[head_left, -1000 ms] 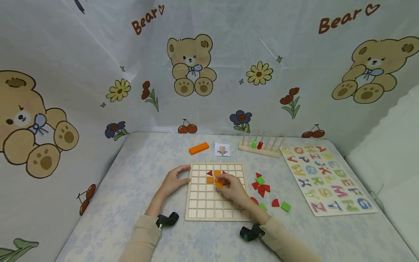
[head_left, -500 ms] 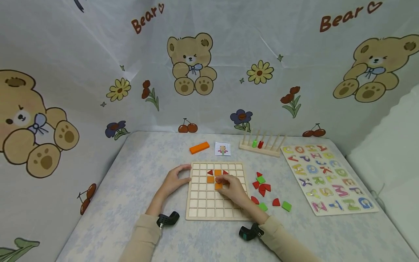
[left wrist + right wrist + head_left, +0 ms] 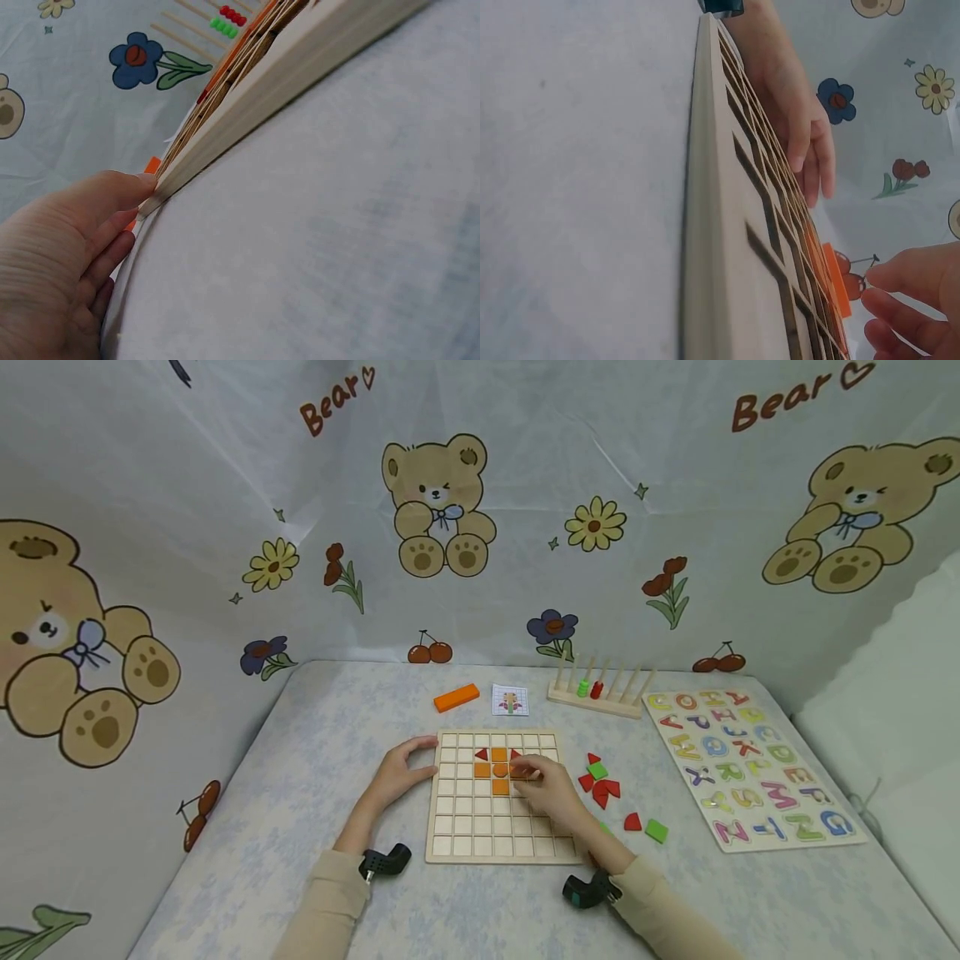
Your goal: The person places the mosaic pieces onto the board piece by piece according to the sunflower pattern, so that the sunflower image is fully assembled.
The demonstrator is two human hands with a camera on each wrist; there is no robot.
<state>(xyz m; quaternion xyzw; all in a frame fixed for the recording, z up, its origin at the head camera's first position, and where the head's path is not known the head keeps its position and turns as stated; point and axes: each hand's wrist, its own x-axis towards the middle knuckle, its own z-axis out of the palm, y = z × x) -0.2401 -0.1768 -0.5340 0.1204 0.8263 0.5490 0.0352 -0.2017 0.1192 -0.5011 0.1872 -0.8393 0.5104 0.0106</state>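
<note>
My left hand (image 3: 397, 777) rests at the left edge of a wooden grid board (image 3: 450, 852), thumb and forefinger touching its side; the left wrist view shows the thumb (image 3: 120, 191) right at the board's corner. Over the right half of the grid hovers my right hand (image 3: 551, 789), fingers bent loosely. Between its fingertips in the right wrist view (image 3: 866, 289) no piece shows. Beside those fingers, the cells hold an orange round piece (image 3: 500, 771), orange squares (image 3: 499, 787) around it and a red triangle (image 3: 482, 755) at upper left. A second red triangle is partly covered by the fingers.
Loose red pieces (image 3: 602, 792) and green squares (image 3: 656, 831) lie right of the board. Behind it are an orange bar (image 3: 456, 697), a pattern card (image 3: 510, 700) and a pegged counting stand (image 3: 596, 700). An alphabet board (image 3: 753, 777) lies at far right.
The right hand has shifted right, off the middle cells, uncovering the orange round piece and the orange square below it. The left hand stays at the board's edge.
</note>
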